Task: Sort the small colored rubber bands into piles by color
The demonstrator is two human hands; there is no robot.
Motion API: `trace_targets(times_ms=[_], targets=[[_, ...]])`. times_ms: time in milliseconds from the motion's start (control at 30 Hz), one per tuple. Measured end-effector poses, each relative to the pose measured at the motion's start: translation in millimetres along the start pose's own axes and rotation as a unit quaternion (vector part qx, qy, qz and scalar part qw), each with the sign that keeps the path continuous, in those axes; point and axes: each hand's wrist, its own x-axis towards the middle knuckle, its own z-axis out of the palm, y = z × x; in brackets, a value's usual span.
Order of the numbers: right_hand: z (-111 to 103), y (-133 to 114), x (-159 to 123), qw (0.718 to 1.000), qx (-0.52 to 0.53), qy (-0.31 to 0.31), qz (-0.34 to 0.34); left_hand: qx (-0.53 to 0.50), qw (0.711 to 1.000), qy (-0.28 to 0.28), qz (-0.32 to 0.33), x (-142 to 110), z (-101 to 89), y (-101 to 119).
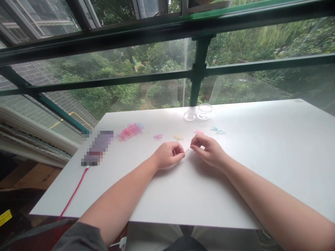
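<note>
My left hand (171, 154) is closed in a pinch over the middle of the white table (167, 195). A thin, pale pinkish piece (186, 151) sticks out from its fingertips toward the right. Just beside it, my right hand (207, 149) has thumb and forefinger pressed together; anything between them is too small to make out. Beyond the hands lie small piles of thin pieces: purple (158, 137), yellow (178, 137), pink (199, 132) and light blue (218, 130). Further left is a larger mixed heap (131, 131), mostly pink with some blue.
A clear round jar (205, 111) and a shallow clear dish or lid (190, 116) stand at the table's far edge. A blurred-out phone-like device (98, 148) with a red cable (74, 193) lies at the left. Green-railed windows (117, 82) border the back.
</note>
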Motion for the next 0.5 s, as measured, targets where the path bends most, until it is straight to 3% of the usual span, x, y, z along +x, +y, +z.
trace_targets(times_ms=[500], targets=[[0.3, -2.2, -3.6, 0.996, -0.004, -0.084, 0.017, 0.001, 1.0, 0.001, 0.003, 0.6, 1.1, -2.2]])
